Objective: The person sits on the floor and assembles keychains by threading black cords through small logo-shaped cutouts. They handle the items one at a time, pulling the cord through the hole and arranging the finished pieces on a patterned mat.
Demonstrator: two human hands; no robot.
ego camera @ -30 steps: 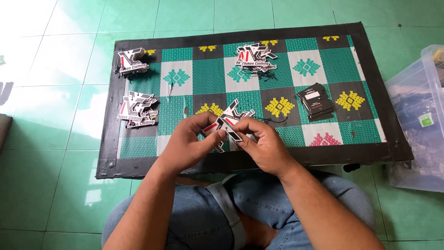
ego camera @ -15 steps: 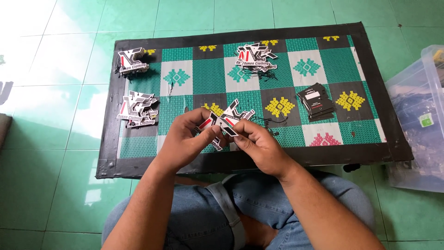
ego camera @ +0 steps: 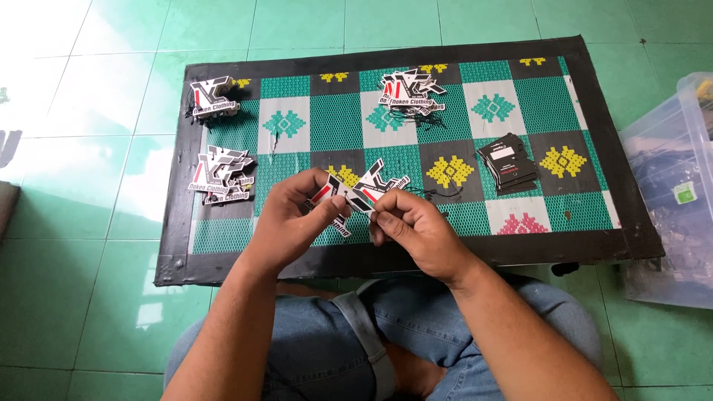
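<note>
Holding a small fan of cut-out hang tags (ego camera: pixel 362 190) above the near edge of the low table (ego camera: pixel 223 260), the person sits with denim-clad knees below the wrists. Left hand (ego camera: pixel 293 219): thumb and forefinger pinch the left side of the tags, the other fingers curled beneath. Right hand (ego camera: pixel 416 226): fingertips pressed together on the lower right corner of the front tag, which is white, black and red. Compared with half a second earlier, the hands sit nearly where they were and the tags appear fanned slightly wider, which suggests, as a judgement, that one tag is being worked free of the rest. Just beyond the right fingertips a thin black string (ego camera: pixel 438 194) lies on the checked mat (ego camera: pixel 334 122). Left of the left fingers, a heap of like tags (ego camera: pixel 220 175); farther off, a second heap (ego camera: pixel 214 98) at the far left corner. Beyond both hands, a third heap (ego camera: pixel 408 93) with loose cords. Right of the right fingers, a stack of black cards (ego camera: pixel 509 163); well apart at the right edge, a clear plastic bin (ego camera: pixel 672 186) on the green tiled floor (ego camera: pixel 89 111)
</note>
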